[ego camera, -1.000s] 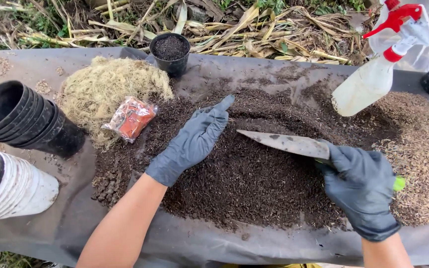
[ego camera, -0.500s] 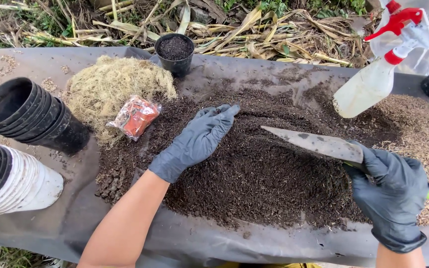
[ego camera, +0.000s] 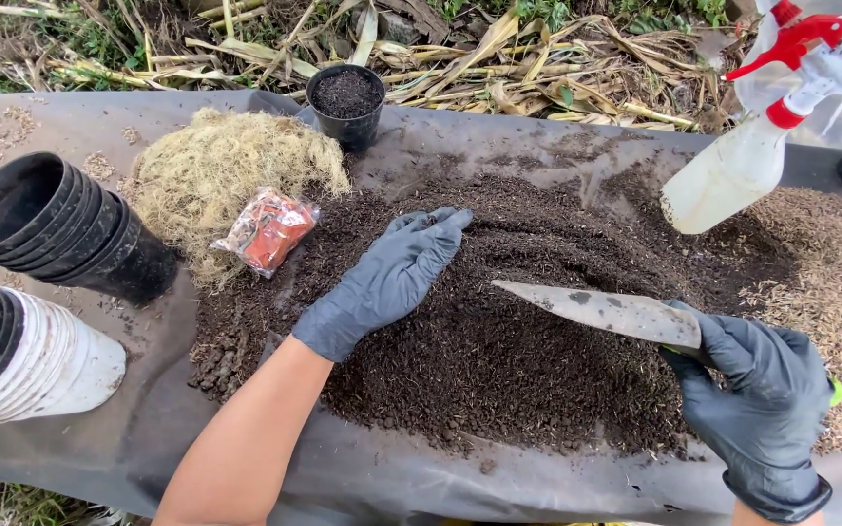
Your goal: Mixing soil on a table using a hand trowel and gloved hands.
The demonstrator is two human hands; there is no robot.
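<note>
A wide heap of dark potting soil [ego camera: 528, 360] covers the middle of a grey sheet [ego camera: 148, 429]. My left hand [ego camera: 387, 278], in a dark glove, lies flat on the soil's left side with fingers spread. My right hand [ego camera: 757, 404], also gloved, grips the handle of a metal trowel [ego camera: 601, 312] whose blade points left just above the soil. A small black pot [ego camera: 346, 102] filled with soil stands at the far edge of the sheet.
A pile of pale dry fibre [ego camera: 221, 170] and a small orange packet [ego camera: 267, 232] lie left of the soil. Stacked black pots [ego camera: 60, 229] and white pots [ego camera: 21, 356] rest at the left. A spray bottle [ego camera: 747, 146] leans at right beside husk-like material [ego camera: 830, 282].
My left hand slid right and forward over the soil, flattening onto it. My right hand with the trowel shifted right, then back left a little and lower.
</note>
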